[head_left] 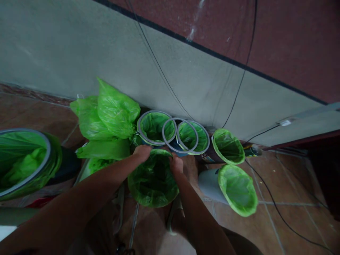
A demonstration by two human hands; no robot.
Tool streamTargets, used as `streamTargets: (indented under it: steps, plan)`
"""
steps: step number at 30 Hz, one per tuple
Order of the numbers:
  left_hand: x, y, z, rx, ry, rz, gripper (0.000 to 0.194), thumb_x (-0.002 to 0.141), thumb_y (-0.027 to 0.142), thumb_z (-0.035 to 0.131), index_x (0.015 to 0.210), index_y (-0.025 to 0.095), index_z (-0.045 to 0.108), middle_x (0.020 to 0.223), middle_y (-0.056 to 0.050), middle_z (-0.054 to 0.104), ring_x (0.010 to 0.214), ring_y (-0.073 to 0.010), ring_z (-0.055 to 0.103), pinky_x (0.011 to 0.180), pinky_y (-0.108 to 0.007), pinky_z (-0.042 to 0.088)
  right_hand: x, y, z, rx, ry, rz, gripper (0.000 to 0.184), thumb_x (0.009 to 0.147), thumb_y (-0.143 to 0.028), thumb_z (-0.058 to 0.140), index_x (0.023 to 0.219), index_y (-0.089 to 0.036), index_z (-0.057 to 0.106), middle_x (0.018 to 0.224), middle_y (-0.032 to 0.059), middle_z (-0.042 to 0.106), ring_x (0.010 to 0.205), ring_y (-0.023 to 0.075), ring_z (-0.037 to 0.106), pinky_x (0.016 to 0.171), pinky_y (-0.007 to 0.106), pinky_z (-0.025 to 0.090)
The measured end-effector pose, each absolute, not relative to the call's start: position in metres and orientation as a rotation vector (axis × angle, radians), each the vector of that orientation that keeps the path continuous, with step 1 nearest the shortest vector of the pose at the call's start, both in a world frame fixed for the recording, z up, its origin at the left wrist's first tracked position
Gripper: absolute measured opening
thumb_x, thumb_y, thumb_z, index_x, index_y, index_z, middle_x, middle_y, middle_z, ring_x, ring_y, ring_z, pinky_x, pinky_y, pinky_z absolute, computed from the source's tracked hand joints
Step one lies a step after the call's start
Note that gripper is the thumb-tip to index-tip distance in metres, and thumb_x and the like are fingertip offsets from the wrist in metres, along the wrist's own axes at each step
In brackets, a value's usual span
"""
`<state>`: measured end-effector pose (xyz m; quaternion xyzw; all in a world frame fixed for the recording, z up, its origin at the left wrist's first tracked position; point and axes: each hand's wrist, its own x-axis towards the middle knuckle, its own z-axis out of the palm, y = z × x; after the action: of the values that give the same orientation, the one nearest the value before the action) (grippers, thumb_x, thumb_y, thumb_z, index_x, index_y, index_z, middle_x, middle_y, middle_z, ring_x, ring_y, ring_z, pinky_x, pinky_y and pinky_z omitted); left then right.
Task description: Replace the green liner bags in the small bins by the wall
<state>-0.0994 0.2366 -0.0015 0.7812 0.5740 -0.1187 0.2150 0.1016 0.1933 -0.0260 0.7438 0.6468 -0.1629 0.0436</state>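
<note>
A green garbage bag [154, 186] gapes open between my feet, its dark inside facing me. Whether a bin stands beneath it is hidden. My left hand [142, 153] is closed on the far left part of the bag's rim. On the far right part, my right hand [176, 164] grips the same rim with curled fingers. Just beyond my hands stands a bin with a green liner and grey ring [156, 129]. A loose grey ring [197, 136] lies across that bin and the lined bin [204, 137] beside it.
Filled green bags [114, 109] lean by the wall at left. A large lined bin [47, 152] stands at far left. Two more lined bins are at right, one dark [228, 145], one pale [209, 182]. A black cable [276, 210] crosses the tiled floor.
</note>
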Motion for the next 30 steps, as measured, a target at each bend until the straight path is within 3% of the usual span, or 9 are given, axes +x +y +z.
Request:
streamTargets:
  steps: [4,9,14,19,23,27,30]
  plan:
    - [-0.098,0.233,0.004,2.139,1.607,-0.344,0.027,0.084,0.019,0.056,0.107,0.015,0.069,0.110,-0.015,0.071,0.107,-0.0265,0.066,0.089,-0.032,0.051,0.097,0.190,-0.022,2.298,1.924,-0.508,0.033,0.094,-0.023,0.048,0.125,-0.012,0.057,0.108,0.0149,0.070,0.099,0.0228,0.066,0.080,0.029,0.045]
    - [-0.099,0.235,0.009,2.103,1.633,-0.362,0.033,0.078,0.023,0.063,0.110,0.016,0.068,0.113,-0.014,0.071,0.106,-0.0281,0.066,0.086,-0.032,0.053,0.070,0.188,-0.017,2.369,2.080,-0.387,0.052,0.088,-0.032,0.058,0.135,-0.012,0.048,0.129,0.0183,0.059,0.119,0.0288,0.053,0.096,0.036,0.039]
    - [-0.098,0.238,0.013,2.064,1.649,-0.340,0.042,0.077,0.034,0.065,0.114,0.015,0.066,0.115,-0.015,0.070,0.104,-0.0315,0.066,0.082,-0.037,0.055,0.046,0.199,-0.018,2.362,2.127,-0.402,0.047,0.091,-0.040,0.052,0.131,-0.016,0.051,0.132,0.0176,0.056,0.123,0.0320,0.047,0.099,0.044,0.036]
    - [-0.101,0.236,0.015,2.048,1.627,-0.324,0.026,0.079,0.022,0.063,0.103,0.012,0.071,0.110,-0.017,0.071,0.103,-0.0321,0.067,0.083,-0.038,0.054,0.053,0.210,-0.028,2.289,2.048,-0.407,0.032,0.092,-0.025,0.050,0.122,-0.018,0.059,0.122,0.0153,0.063,0.114,0.0272,0.056,0.093,0.037,0.040]
    - [-0.102,0.236,0.017,2.045,1.614,-0.309,0.027,0.081,0.024,0.063,0.103,0.012,0.071,0.111,-0.018,0.071,0.106,-0.0329,0.066,0.086,-0.039,0.053,0.060,0.212,-0.030,2.293,1.976,-0.460,0.029,0.093,-0.020,0.047,0.115,-0.014,0.063,0.112,0.0170,0.068,0.102,0.0245,0.063,0.087,0.032,0.043]
    - [-0.106,0.242,0.016,2.049,1.595,-0.326,0.036,0.079,0.034,0.063,0.107,0.013,0.069,0.114,-0.017,0.069,0.107,-0.0326,0.065,0.086,-0.039,0.053,0.064,0.197,-0.029,2.388,2.097,-0.494,0.042,0.083,-0.021,0.062,0.123,-0.010,0.060,0.122,0.0180,0.064,0.115,0.0287,0.057,0.098,0.036,0.040]
    - [-0.113,0.248,0.015,2.063,1.586,-0.337,0.042,0.076,0.038,0.065,0.112,0.015,0.067,0.119,-0.015,0.068,0.113,-0.0296,0.063,0.092,-0.036,0.051,0.078,0.180,-0.030,2.756,2.123,-0.639,0.049,0.079,-0.024,0.065,0.125,-0.008,0.058,0.124,0.0177,0.064,0.118,0.0273,0.056,0.101,0.034,0.039]
